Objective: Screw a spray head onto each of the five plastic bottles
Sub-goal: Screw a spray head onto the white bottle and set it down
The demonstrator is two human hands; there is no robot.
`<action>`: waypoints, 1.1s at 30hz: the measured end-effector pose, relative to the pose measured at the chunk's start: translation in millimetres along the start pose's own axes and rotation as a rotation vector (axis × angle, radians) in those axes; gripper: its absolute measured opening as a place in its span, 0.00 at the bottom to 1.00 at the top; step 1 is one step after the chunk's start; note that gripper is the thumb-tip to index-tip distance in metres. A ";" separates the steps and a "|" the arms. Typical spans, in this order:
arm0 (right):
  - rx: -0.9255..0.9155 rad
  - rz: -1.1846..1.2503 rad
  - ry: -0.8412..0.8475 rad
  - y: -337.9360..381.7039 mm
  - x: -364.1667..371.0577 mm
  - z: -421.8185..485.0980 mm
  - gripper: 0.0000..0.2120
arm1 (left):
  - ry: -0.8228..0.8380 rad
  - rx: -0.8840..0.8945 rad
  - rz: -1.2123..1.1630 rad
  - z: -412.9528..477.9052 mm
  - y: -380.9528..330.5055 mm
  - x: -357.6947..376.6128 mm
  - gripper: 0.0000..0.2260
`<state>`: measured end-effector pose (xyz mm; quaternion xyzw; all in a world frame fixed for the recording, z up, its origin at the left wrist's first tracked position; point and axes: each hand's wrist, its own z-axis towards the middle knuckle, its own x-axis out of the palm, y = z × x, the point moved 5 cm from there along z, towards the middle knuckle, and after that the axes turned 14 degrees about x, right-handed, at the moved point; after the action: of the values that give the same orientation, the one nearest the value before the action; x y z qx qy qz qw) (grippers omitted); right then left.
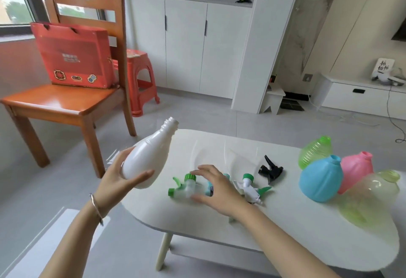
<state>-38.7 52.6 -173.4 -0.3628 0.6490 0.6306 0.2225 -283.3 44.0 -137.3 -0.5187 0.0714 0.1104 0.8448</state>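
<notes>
While cradling the white bottle (149, 161) round its wide base in the left hand (119, 181), fingers and thumb curled about it, holds it over the white table (285, 223) at its 9 o'clock edge, open threaded neck pointing to 1 o'clock. Spreads the right hand (216, 186) loosely over the table's middle, gripping nothing, with the white bottle apart at its 10 o'clock.

Near that hand:
- at 9 o'clock, by the fingertips, clear spray head with green collar (184, 186)
- at 3 o'clock, white spray head with green trigger (250, 187)
- at 2 o'clock, black spray head (270, 169)
- mostly hidden beneath the fingers, teal spray head (226, 176)

Clustered at the table's 3 o'clock end, necks open: green bottle (315, 150), blue bottle (320, 179), pink bottle (357, 168), pale yellow bottle (373, 194), this last blurred. Cannot tell whether the fingertips touch the clear head.
</notes>
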 end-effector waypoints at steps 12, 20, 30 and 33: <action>-0.043 -0.059 -0.019 7.2 23.6 29.6 0.18 | -0.040 0.043 -0.070 13.6 0.4 11.5 0.29; 0.131 1.056 -0.198 -24.5 -84.1 8.7 0.16 | -0.133 -0.010 -0.151 17.8 1.7 37.3 0.32; 0.323 1.443 -0.341 -114.7 -145.3 -32.8 0.07 | -0.061 -0.128 -0.243 21.6 7.6 106.6 0.38; 0.298 1.475 -0.351 -122.1 -156.6 -37.2 0.06 | -0.065 -0.167 -0.295 22.0 14.4 111.0 0.36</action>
<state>159.2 53.1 -132.8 0.3025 0.7560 0.5701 -0.1093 -179.8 82.3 -165.8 -0.5881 -0.0421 0.0074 0.8077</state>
